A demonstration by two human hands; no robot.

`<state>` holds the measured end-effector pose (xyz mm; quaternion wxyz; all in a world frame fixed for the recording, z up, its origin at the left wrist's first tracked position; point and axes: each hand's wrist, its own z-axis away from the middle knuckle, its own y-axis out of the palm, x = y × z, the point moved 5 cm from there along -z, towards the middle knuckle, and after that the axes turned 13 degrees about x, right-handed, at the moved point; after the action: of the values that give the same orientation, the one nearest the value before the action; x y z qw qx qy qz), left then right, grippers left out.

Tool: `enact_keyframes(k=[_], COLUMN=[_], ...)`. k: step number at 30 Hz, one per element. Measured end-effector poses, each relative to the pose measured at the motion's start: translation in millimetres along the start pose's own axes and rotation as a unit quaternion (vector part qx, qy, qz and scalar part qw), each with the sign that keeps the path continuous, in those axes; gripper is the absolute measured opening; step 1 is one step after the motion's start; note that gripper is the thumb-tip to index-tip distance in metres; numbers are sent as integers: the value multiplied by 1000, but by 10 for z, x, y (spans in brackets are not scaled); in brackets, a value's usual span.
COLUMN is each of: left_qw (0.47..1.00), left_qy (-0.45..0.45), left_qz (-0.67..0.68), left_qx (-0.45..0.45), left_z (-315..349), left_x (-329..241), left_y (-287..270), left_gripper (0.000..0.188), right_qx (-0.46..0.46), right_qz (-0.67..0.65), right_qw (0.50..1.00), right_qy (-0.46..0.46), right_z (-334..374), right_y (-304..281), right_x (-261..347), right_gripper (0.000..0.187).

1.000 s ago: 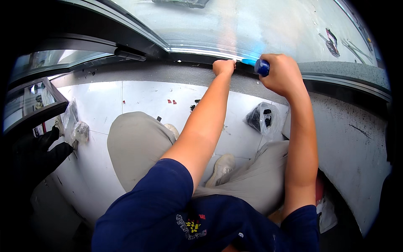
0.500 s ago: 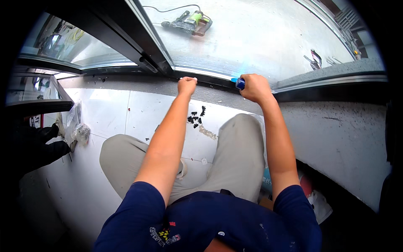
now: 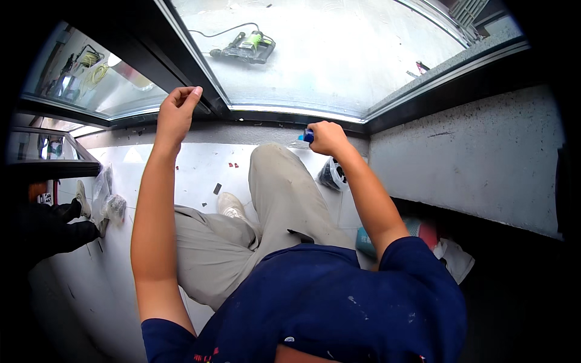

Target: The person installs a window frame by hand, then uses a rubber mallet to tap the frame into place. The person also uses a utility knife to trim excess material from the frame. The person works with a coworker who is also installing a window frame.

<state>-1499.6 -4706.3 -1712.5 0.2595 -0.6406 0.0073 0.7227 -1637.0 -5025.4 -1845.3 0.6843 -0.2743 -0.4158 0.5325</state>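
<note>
My left hand (image 3: 175,118) is raised in front of the upright black frame bar (image 3: 142,51), fingertips and thumb pinched together. Whatever may be between them is too small to make out. My right hand (image 3: 328,138) is wrapped round a blue-handled tool (image 3: 309,135) with a lighter blue end; most of it is hidden in the fist. That hand hovers just on my side of the black bottom rail (image 3: 272,117) of the glass window, right of its middle. Past the glass, a green and black power tool (image 3: 247,46) with a cord lies on the pale floor.
A dark rectangular piece (image 3: 217,189) and small red bits (image 3: 233,165) lie on the white tiles. A bag of dark things (image 3: 332,174) stands beyond my knee. A low grey wall (image 3: 466,151) runs along the right. Another person's shoe (image 3: 83,199) and clear plastic bags (image 3: 113,207) are at left.
My left hand has risen off the bottom rail and swung left to the upright bar. My right hand, still round the blue tool, has come left and slightly nearer. My legs have shifted.
</note>
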Motion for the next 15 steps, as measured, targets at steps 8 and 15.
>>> enact_keyframes(k=[8,15], left_qw=[989,978], left_qy=[100,122], left_qz=[-110,-132], left_qx=[-26,-110], left_z=[160,13], left_x=[-190,-122], left_y=[-173,-445], left_gripper=[23,21], right_qx=[-25,32], right_qz=[-33,-42], right_qw=[999,997], right_qy=[27,54], right_z=[-190,-401], right_y=[371,145], right_x=[-501,-149], right_gripper=[26,37])
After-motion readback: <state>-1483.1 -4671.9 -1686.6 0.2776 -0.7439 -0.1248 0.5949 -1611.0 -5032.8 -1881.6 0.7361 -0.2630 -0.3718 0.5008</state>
